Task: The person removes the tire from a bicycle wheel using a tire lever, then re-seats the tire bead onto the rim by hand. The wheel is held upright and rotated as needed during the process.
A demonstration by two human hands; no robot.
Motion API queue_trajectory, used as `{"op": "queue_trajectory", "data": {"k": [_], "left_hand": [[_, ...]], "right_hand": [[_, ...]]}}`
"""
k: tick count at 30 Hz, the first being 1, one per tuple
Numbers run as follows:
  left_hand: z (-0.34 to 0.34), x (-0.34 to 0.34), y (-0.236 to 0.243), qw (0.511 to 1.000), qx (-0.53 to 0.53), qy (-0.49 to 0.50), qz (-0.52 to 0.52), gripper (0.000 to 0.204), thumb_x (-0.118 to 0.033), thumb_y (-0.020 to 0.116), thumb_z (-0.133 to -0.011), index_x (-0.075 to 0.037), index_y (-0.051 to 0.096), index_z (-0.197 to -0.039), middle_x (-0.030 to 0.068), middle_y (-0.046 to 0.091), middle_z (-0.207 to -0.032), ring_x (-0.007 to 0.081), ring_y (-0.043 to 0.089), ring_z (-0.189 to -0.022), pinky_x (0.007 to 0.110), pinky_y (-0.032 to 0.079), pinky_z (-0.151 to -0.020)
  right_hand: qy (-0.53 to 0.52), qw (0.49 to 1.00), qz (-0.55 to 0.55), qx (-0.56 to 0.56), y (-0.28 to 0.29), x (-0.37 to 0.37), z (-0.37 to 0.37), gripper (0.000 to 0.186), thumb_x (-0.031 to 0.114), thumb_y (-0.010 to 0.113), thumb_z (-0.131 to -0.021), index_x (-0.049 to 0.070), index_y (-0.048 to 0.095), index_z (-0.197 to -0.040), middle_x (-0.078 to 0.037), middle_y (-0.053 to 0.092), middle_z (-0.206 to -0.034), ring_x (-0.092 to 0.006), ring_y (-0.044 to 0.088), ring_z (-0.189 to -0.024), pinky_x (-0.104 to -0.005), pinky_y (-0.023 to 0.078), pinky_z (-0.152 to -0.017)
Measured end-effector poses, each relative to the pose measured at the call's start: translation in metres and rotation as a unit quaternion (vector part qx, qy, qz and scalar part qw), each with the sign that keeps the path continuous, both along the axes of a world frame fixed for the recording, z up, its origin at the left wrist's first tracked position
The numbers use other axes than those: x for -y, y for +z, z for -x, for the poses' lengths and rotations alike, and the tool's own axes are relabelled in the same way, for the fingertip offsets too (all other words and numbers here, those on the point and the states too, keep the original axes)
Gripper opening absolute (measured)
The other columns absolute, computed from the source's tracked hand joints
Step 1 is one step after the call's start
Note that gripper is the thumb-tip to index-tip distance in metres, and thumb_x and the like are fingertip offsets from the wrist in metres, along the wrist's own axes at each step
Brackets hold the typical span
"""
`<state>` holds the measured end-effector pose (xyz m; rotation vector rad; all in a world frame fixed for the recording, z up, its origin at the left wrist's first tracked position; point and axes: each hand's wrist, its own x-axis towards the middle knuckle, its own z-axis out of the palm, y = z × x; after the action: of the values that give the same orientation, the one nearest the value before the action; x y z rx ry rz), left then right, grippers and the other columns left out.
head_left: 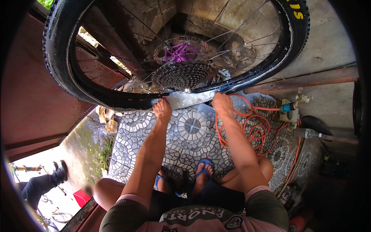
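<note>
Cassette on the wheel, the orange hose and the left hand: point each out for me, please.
Cassette (183, 74), head view: on the dark sprocket teeth at the hub.
Orange hose (257, 131), head view: on the loose coils lying on the patterned floor.
Left hand (162, 108), head view: on its back, at the tyre's lower edge.

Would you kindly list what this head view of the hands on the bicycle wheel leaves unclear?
- Left hand and right hand: fingertips hidden against the tyre and its white foam; grip cannot be judged.
- Wheel top: cut off by the upper edge.
- Cassette teeth: too small and dark to count.
- Orange hose: its far end runs behind the right forearm.
- Person at lower left: cropped by the fisheye rim.
</note>
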<state>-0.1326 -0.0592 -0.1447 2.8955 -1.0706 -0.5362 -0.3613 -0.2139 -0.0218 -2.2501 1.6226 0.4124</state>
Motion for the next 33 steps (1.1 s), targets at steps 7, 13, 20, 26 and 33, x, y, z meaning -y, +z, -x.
{"op": "queue_trajectory", "data": {"k": [7, 13, 20, 26, 33], "left_hand": [[-0.020, -0.002, -0.007, 0.999, 0.017, -0.005, 0.031, 0.030, -0.026, 0.052, -0.097, -0.010, 0.075, -0.108, 0.0136, 0.072, -0.112, 0.0341, 0.064, -0.113, 0.046, 0.054, -0.088], [0.005, -0.002, -0.001, 0.998, 0.053, 0.000, 0.027, 0.030, -0.027, 0.056, -0.091, -0.008, 0.075, -0.104, 0.0138, 0.072, -0.109, 0.0332, 0.063, -0.109, 0.046, 0.045, -0.098], [0.011, -0.010, -0.001, 0.994, 0.034, 0.011, 0.108, 0.042, -0.029, 0.057, -0.090, -0.005, 0.064, -0.124, 0.0208, 0.073, -0.113, 0.0361, 0.066, -0.111, 0.054, 0.039, -0.105], [-0.002, -0.006, 0.006, 0.983, -0.111, 0.109, 0.098, 0.053, -0.033, 0.054, -0.093, 0.001, 0.048, -0.133, 0.0269, 0.074, -0.111, 0.0435, 0.071, -0.104, 0.067, 0.025, -0.114], [0.033, -0.004, 0.009, 0.988, -0.015, 0.107, 0.112, 0.048, -0.031, 0.064, -0.087, -0.002, 0.051, -0.122, 0.0204, 0.071, -0.103, 0.0386, 0.063, -0.107, 0.054, 0.036, -0.104]], "right_hand": [[-0.001, 0.999, -0.034, 0.030, -0.032, -0.026, -0.018, 0.026, 0.020, 0.057, -0.093, 0.006, 0.077, -0.104, -0.021, 0.074, -0.112, -0.0380, 0.071, -0.107, -0.0496, 0.056, -0.094], [-0.035, 0.993, -0.068, 0.092, -0.045, -0.053, -0.036, 0.029, 0.027, 0.057, -0.096, 0.005, 0.075, -0.103, -0.022, 0.074, -0.111, -0.0397, 0.070, -0.105, -0.0503, 0.055, -0.094], [-0.010, 0.984, -0.094, 0.150, -0.041, -0.028, -0.001, 0.030, 0.029, 0.054, -0.098, 0.027, 0.075, -0.120, -0.014, 0.075, -0.110, -0.0375, 0.071, -0.102, -0.0500, 0.057, -0.089], [0.029, 0.998, 0.036, 0.033, -0.018, -0.010, 0.008, 0.028, 0.024, 0.052, -0.099, 0.009, 0.073, -0.108, -0.019, 0.076, -0.105, -0.0357, 0.073, -0.101, -0.0490, 0.057, -0.089], [0.026, 0.999, 0.021, 0.015, -0.054, -0.016, 0.024, 0.031, 0.027, 0.050, -0.101, 0.008, 0.075, -0.105, -0.019, 0.076, -0.105, -0.0360, 0.072, -0.104, -0.0488, 0.056, -0.094]]}}
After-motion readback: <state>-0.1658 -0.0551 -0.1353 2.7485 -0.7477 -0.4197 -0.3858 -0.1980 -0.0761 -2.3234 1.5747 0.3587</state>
